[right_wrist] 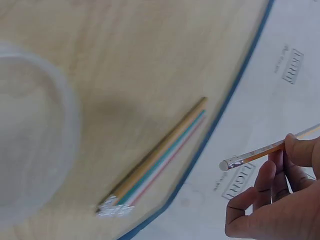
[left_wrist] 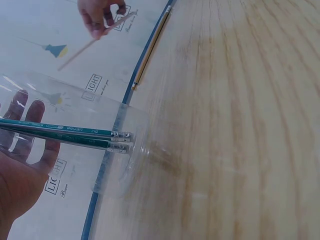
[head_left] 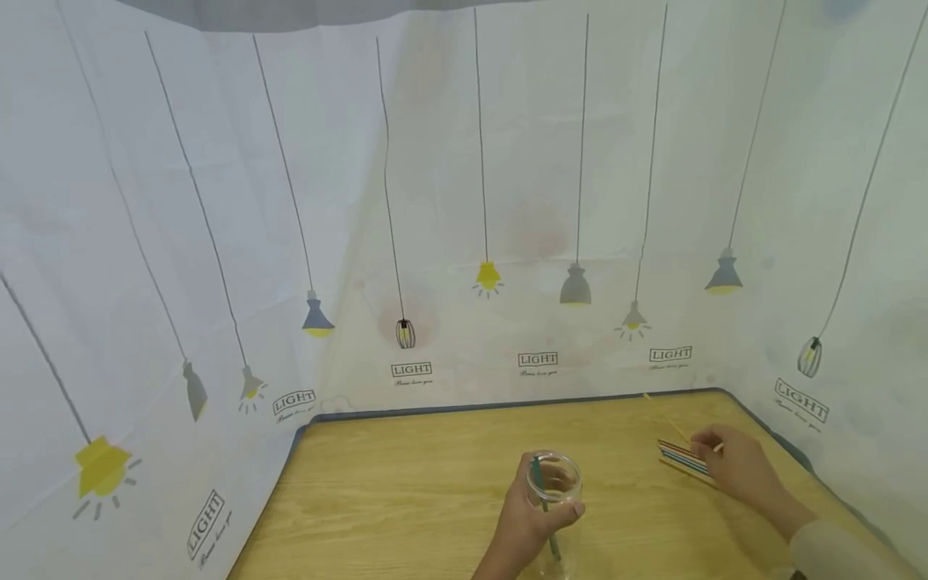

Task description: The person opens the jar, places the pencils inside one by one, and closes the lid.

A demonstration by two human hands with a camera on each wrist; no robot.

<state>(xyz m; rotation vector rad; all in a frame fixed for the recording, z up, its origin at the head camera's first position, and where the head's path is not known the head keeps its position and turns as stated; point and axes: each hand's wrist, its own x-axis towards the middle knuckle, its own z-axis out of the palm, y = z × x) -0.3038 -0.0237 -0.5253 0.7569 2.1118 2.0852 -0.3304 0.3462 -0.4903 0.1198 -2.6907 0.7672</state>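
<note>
My left hand (head_left: 524,519) grips a clear jar (head_left: 579,482) with a round open mouth. Two green pencils (left_wrist: 65,131) with metal ferrules at their ends lean inside it, seen through the clear wall in the left wrist view. Over on the right, my right hand (head_left: 739,469) pinches a yellow-orange pencil (right_wrist: 262,151) between thumb and fingers, raised off the table. Below that hand lies a small row of pencils (head_left: 681,459) side by side, in yellow, teal, white and red tones; the hand hides part of it in the head view.
The wood-grain table (head_left: 406,483) ends at a dark blue edge (head_left: 507,404) at the back and sides. White sheeting (head_left: 449,193) printed with hanging lamps and the word LIGHT rises around it. The row of pencils is close to the right edge.
</note>
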